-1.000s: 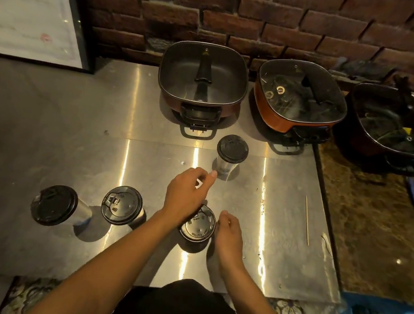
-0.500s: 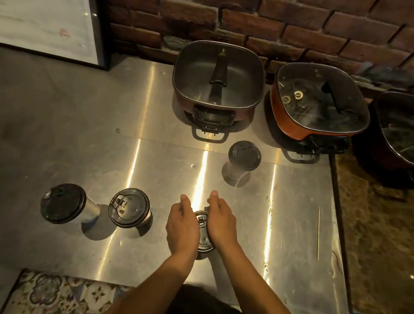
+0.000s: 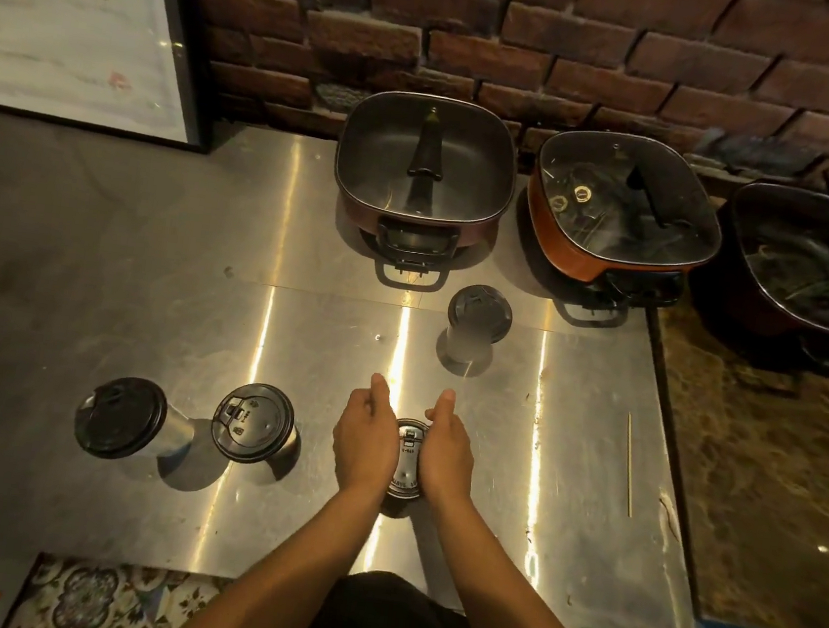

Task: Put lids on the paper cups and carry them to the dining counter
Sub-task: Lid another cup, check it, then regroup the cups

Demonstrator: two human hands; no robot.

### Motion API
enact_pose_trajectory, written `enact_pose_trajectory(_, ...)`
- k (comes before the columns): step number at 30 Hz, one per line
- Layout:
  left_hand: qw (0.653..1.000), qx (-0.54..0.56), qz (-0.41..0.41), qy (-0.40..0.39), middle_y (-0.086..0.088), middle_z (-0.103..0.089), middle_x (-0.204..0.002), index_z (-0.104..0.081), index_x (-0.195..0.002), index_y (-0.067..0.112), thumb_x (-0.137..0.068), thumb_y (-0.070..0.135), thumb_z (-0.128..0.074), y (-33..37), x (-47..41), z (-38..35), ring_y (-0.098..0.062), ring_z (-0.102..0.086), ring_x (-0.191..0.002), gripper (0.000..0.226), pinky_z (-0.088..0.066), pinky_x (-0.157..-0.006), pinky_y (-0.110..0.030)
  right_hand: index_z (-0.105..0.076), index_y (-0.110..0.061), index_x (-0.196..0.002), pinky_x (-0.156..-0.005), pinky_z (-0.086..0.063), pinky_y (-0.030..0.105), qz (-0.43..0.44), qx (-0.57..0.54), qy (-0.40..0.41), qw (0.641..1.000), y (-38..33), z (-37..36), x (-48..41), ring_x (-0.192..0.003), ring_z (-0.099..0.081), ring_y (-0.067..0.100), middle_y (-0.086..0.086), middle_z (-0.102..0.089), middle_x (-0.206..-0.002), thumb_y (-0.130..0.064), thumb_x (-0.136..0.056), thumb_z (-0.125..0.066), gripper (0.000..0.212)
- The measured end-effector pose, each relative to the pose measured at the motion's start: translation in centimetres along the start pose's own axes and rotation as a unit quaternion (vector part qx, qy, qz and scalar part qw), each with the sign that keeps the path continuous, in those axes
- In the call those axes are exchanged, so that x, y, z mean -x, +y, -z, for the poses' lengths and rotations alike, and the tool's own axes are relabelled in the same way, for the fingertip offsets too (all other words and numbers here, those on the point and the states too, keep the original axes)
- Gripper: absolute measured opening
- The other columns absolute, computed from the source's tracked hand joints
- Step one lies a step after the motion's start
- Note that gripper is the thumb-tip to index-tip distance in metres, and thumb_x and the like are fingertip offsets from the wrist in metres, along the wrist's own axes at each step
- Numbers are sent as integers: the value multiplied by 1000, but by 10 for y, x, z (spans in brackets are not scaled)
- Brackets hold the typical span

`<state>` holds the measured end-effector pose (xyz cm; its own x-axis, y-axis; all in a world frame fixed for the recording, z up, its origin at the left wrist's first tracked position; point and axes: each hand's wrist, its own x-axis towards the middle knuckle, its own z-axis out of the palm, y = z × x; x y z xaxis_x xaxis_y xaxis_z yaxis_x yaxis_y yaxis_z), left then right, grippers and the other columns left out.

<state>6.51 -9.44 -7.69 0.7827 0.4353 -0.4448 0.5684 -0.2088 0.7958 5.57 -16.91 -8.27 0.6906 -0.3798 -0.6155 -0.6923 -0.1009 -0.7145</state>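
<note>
Four paper cups with black lids stand on the steel table (image 3: 147,283). The nearest lidded cup (image 3: 407,460) is just in front of me. My left hand (image 3: 364,442) presses on the left side of its lid and my right hand (image 3: 446,451) on the right side, fingers stretched forward. Only a strip of that lid shows between them, and the cup's body is hidden. Two more lidded cups (image 3: 253,423) (image 3: 120,417) stand to the left. Another lidded cup (image 3: 479,316) stands farther back, beyond my hands.
Three square electric pots (image 3: 424,170) (image 3: 626,203) (image 3: 816,261) line the brick wall at the back. A thin wooden stick (image 3: 629,462) lies near the table's right edge. A framed sheet (image 3: 74,17) leans at the back left.
My left hand came down from above the near cup onto its lid, beside my right hand. Both hands then slid slightly apart, uncovering the lid's middle.
</note>
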Motion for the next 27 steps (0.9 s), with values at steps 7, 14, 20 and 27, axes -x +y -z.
enact_pose_trajectory(7, 976, -7, -219, -7, 5, -73, -83, -71, -90, 17, -107, 40, -43, 19, -11, 2, -8, -67, -79, 39, -46, -69, -22, -49, -18, -144, -109, -47, 48, -93, -155, 13, 983, 27, 6, 18, -121, -61, 27, 7, -63, -135, -69, -101, -26, 71)
enact_pose_trajectory(14, 980, 83, -180, 7, 11, -72, -80, -67, -86, 29, -108, 37, -43, 26, -3, 27, -2, -67, -80, 34, -52, -76, -24, -36, -38, -153, -128, -10, 48, 294, 161, 26, 942, 32, 31, 31, -145, -29, 3, -17, -36, -157, -61, -100, -42, 58)
enact_pose_trajectory(20, 986, 150, 4, -71, -7, -75, -101, -68, -102, 18, -108, 42, -40, -11, 6, 40, -31, -71, -97, 37, -57, -94, -50, -29, -35, -161, -119, 23, 62, 428, 488, -37, 760, 16, 26, 19, -159, -9, 24, -5, -20, -172, -79, -95, -21, 80)
enact_pose_trajectory(27, 979, 159, 79, -100, -9, -74, -102, -66, -102, 20, -108, 43, -38, -34, 9, 47, -25, -71, -89, 37, -56, -74, -37, -52, -33, -149, -119, 20, 64, 422, 494, -31, 759, 22, 20, 9, -154, -29, 26, -5, -37, -165, -79, -93, -29, 75)
